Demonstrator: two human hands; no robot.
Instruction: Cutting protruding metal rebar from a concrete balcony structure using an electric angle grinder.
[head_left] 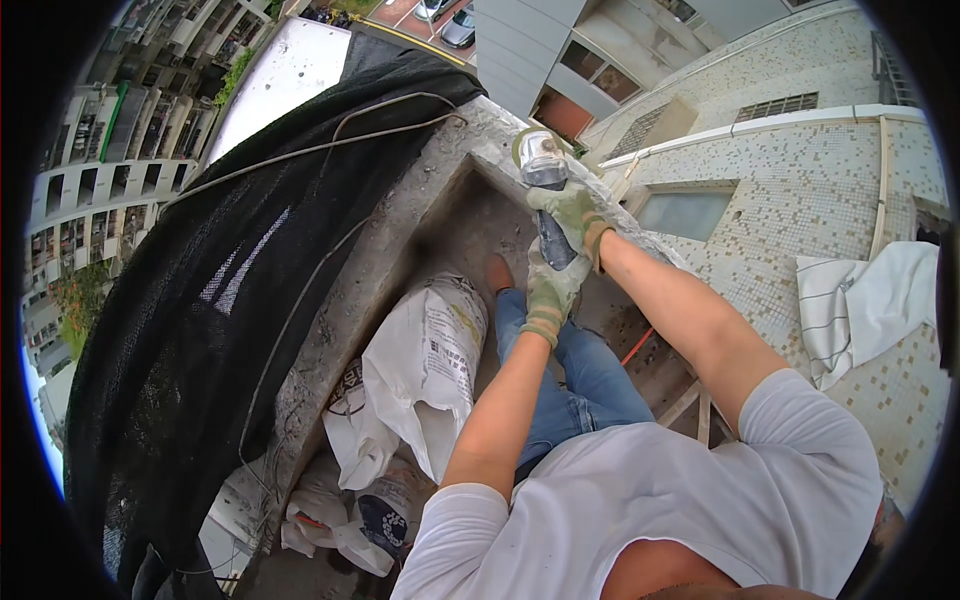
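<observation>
An angle grinder (546,174) with a dark body and a pale metal head is held out in front of me in both hands. My right hand (577,213), in a light green work glove, is closed round its body behind the head. Lower down, my left hand (553,287) grips the rear end in a matching glove. The disc side (521,148) of the grinder head is at the top of the concrete wall (492,118), near its corner; whether it touches cannot be made out.
White woven sacks (425,345) stand by my left leg, and more filled bags (385,510) lie behind them. Black mesh netting (210,330) with a loose cable (290,165) drapes over the left wall. Beyond the walls the ground drops far below. A white cloth (880,300) hangs at right.
</observation>
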